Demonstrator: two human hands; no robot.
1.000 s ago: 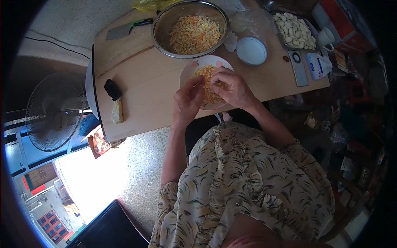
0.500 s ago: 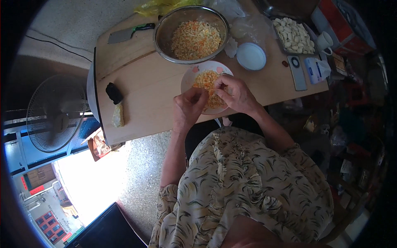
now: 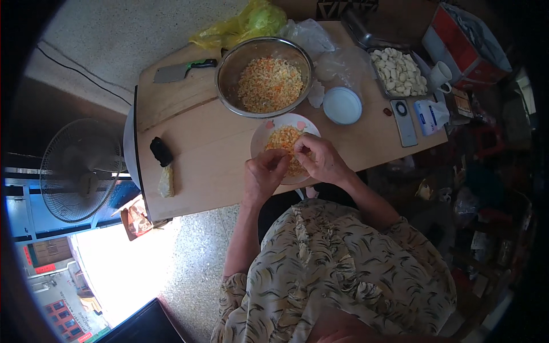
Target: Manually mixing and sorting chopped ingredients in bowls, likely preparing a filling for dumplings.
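Hands meeting over pink plate [image 3: 262, 132] on wooden table [image 3: 211, 166]; left hand [image 3: 264, 174] and right hand [image 3: 318, 160] pinching orange-yellow filling [image 3: 280, 139] together; likely shaping a portion; next, probably firm even pressing, keeping crumbs above plate.

An orange-and-yellow chopped filling [image 3: 284, 139] is seen heaped on a white plate [image 3: 260, 137] edged with pink marks, and more of it in a silver steel bowl [image 3: 229, 66] farther off. Pale dumplings [image 3: 398, 71] are laid on a grey tray at the far right. A beige blouse [image 3: 343, 274] patterned with dark leaves is worn.
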